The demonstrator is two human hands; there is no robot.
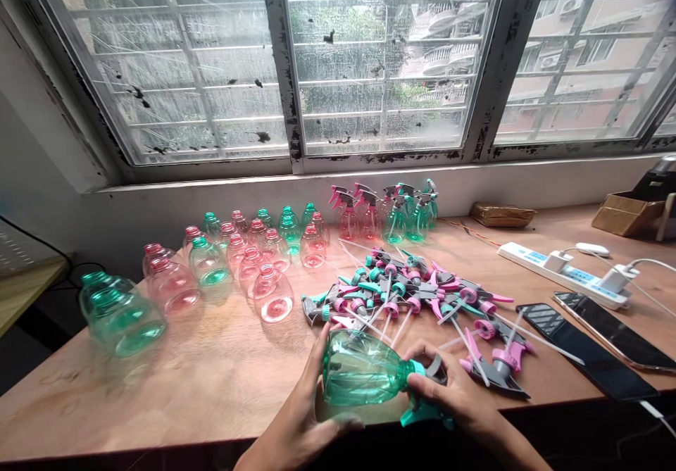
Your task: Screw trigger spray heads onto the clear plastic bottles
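Note:
A clear green spray bottle [362,369] lies sideways between my hands, just above the table's front edge. My left hand [317,400] is wrapped around its wide base end, thumb below and fingers behind. At the neck, my right hand [441,379] grips the teal collar of the spray head [420,413], whose teal trigger points down. The spray head sits on the bottle's mouth; whether it is fully tightened I cannot tell. Behind the bottle lies a heap of loose spray heads [391,281] in pink, grey and teal, with white dip tubes.
Several open pink bottles [273,295] and green bottles [124,316] stand at the left. Bottles with spray heads [370,217] line the wall below the window. At the right lie two phones [586,351], a power strip [562,274] and a brown packet [501,215].

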